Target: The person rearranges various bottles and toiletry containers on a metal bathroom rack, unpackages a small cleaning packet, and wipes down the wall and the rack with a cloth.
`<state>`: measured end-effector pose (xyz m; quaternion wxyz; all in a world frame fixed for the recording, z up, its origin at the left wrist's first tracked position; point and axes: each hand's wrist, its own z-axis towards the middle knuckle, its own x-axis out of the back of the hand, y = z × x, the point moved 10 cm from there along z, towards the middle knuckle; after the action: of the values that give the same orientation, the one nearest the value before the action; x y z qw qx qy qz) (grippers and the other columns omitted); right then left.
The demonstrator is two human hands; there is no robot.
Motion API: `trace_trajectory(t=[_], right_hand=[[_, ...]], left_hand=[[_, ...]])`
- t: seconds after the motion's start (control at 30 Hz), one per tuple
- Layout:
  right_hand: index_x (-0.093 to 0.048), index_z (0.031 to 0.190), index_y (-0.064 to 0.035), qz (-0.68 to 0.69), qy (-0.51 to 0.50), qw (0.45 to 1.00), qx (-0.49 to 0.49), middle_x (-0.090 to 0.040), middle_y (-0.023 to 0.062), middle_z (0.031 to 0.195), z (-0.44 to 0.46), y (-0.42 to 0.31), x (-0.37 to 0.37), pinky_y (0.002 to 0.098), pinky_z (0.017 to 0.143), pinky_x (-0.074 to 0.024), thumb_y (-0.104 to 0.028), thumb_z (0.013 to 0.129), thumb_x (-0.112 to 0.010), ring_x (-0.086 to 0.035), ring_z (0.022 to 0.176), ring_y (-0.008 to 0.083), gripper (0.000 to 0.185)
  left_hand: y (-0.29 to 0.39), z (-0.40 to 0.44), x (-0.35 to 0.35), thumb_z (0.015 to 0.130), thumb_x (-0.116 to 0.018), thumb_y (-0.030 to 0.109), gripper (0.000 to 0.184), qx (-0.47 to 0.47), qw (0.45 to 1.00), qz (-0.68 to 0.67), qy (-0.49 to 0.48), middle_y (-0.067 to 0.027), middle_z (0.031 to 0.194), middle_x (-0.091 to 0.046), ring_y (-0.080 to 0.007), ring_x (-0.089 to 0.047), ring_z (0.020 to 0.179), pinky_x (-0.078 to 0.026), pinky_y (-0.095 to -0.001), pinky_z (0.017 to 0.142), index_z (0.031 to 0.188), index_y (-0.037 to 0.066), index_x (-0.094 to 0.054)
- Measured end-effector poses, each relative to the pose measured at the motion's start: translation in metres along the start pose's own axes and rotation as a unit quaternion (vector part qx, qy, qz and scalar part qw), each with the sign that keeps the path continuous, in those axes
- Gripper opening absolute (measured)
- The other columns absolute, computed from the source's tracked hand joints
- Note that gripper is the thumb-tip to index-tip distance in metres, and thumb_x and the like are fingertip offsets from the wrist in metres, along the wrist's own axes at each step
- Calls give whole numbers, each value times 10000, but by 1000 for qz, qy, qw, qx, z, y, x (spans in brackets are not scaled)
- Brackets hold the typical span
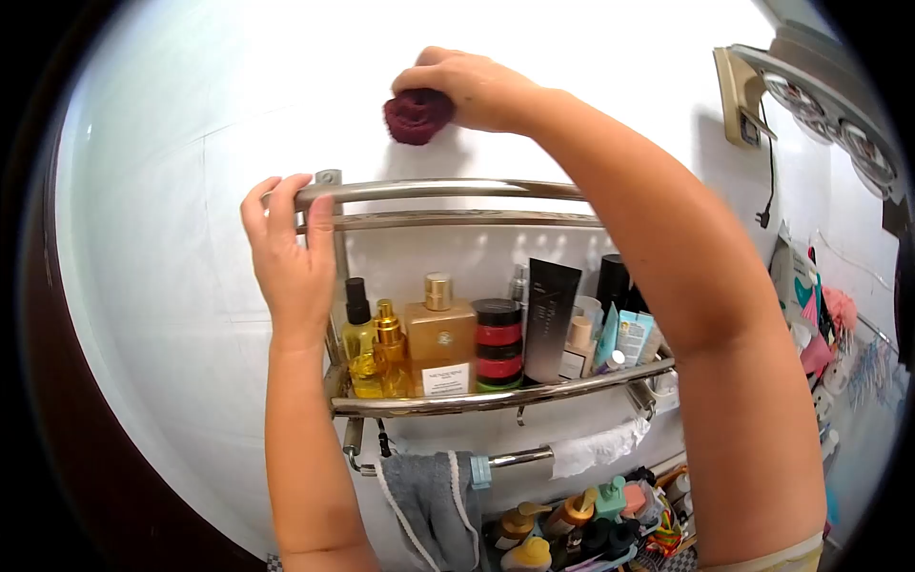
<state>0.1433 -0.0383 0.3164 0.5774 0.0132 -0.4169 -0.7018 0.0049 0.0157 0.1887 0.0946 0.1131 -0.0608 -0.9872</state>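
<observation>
Right hand (469, 88) holding a dark red cloth (417, 116) above a metal rack (515, 397); left hand (294, 250) on the rail

Head view. Right hand: closed around the bunched cloth, fingers over its upper side, knuckles up. Cloth located above the top rail (457, 190), in front of the white wall (229, 200); a shadow falls on the wall below it. Whether cloth and wall touch cannot be told.

Left hand: wrapped narrowly on the left end of the top rail, fingers hooked over it, thumb in front.

Shelf contents, left to right: slim bottle with black cap (359, 343), amber bottle with gold cap (390, 353), broad bottle with white label (440, 338), stacked red-and-black jars (498, 345), tall dark tube (551, 322), slightly tilted. Smaller tubes and bottles stand farther right, partly behind the right forearm.

Below the shelf: grey cloth with white cords (429, 510) hanging from a lower bar (519, 458); white cloth (599, 448) on the same bar, farther right. Pump bottles (572, 512) grouped beneath. Upper right: a heater lamp unit (824, 119).
</observation>
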Motion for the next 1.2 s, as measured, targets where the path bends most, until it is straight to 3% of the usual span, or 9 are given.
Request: trace_trajectory(t=[0.1,0.3,0.63,0.77,0.83,1.0,1.07,1.17,1.2], right_hand=[[-623,1062,-179,17,-24,991,131,-541,64,1072,34,-34,-38,340,915,-443,23,681,-639,-511,1027,269,431],[-685,1005,-235,-2,-174,972,156,-500,31,1061,19,-33,-77,318,931,-419,28,605,-679,-457,1048,243,479],[-700,957,-201,-55,-263,963,-22,-502,54,964,-96,84,-40,330,888,-443,139,593,-607,-486,972,250,506],[-710,917,-180,-127,-357,915,-137,-541,80,947,-166,154,-29,350,841,-446,148,557,-562,-504,969,276,509],[-711,905,-167,-153,-356,894,-227,-544,95,1064,-187,168,-16,332,866,-462,150,620,-553,-532,1003,286,455],[-695,843,-56,-60,-238,951,-186,-643,173,723,-142,153,-26,384,667,-506,-64,577,-676,-632,710,316,267],[-688,810,-26,-48,-228,957,-171,-641,181,732,-98,122,-39,381,667,-510,-102,605,-675,-633,717,313,220],[-673,886,-30,-4,-156,987,-34,-649,180,806,-30,50,-64,389,721,-503,-75,635,-657,-628,777,317,255],[-650,952,-50,0,-159,986,-44,-611,159,893,-15,42,-70,370,771,-490,-66,669,-651,-600,857,304,284]], left_hand=[[0,0,4,886,-555,311,261,13,1000,-10,15,-98,1108,-459,-221,-546,898,-478,-315,751,1027,91,-569],[4,2,8,847,-594,333,248,-34,998,31,41,-49,961,-512,-236,-532,839,-465,-338,687,941,104,-574],[5,3,9,850,-594,326,248,-25,999,33,22,-31,955,-517,-220,-494,888,-451,-316,708,940,95,-581],[3,4,9,852,-595,300,229,-31,999,5,8,-36,956,-515,-224,-489,878,-448,-318,700,938,88,-580],[1,7,8,852,-595,292,226,-34,999,-8,-3,-38,954,-515,-225,-485,873,-445,-322,703,937,84,-579],[6,6,7,856,-588,282,221,-51,998,30,1,-45,935,-513,-234,-472,864,-425,-335,740,926,73,-577],[6,6,7,858,-585,284,222,-50,998,29,5,-45,934,-512,-235,-472,865,-423,-336,742,925,72,-578],[4,6,8,858,-581,307,246,-51,998,27,9,-46,921,-512,-236,-475,856,-421,-336,740,918,69,-575],[3,7,7,856,-581,317,257,-58,998,32,7,-49,913,-513,-235,-478,851,-420,-333,738,917,68,-574]])
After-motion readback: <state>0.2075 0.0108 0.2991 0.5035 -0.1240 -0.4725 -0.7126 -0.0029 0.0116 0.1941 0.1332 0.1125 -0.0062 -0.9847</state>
